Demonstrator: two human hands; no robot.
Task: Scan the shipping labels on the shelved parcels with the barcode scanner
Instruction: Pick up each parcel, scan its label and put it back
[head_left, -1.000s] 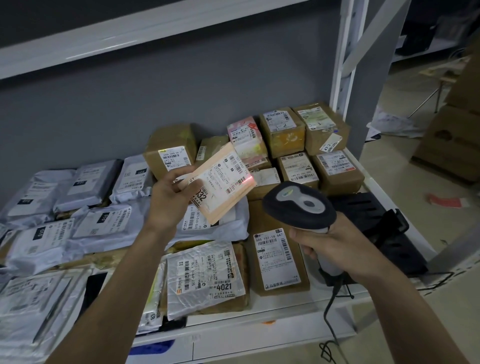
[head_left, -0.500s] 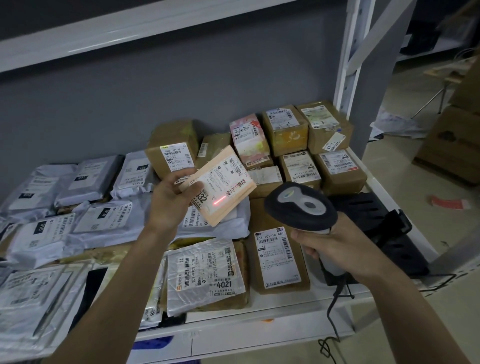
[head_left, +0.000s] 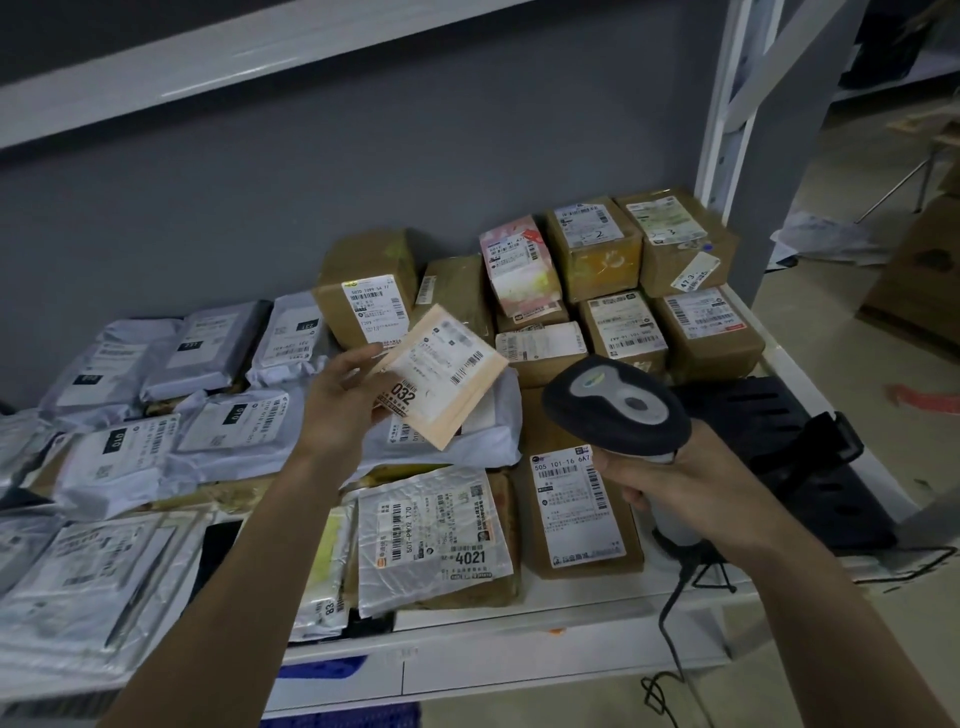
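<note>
My left hand (head_left: 345, 402) holds a small flat tan parcel (head_left: 441, 376) by its left edge, tilted above the shelf with its white label marked 032 facing me. To its right, my right hand (head_left: 675, 493) grips the handle of a black and grey barcode scanner (head_left: 615, 402), whose head points toward the held parcel. No red scan light shows on the label. Several brown boxes (head_left: 597, 249) with labels stand at the back right of the shelf, and grey mailer bags (head_left: 208, 353) lie at the left.
A white metal shelf (head_left: 519, 649) carries the parcels, with a grey wall behind and an upright post (head_left: 727, 104) at the right. A black scanner cradle (head_left: 779, 452) sits at the shelf's right end. The scanner's cable (head_left: 670, 649) hangs over the front edge.
The red scan light on the held parcel's label has gone out. The parcel has shifted slightly lower and tilted; the scanner has stayed almost still.
</note>
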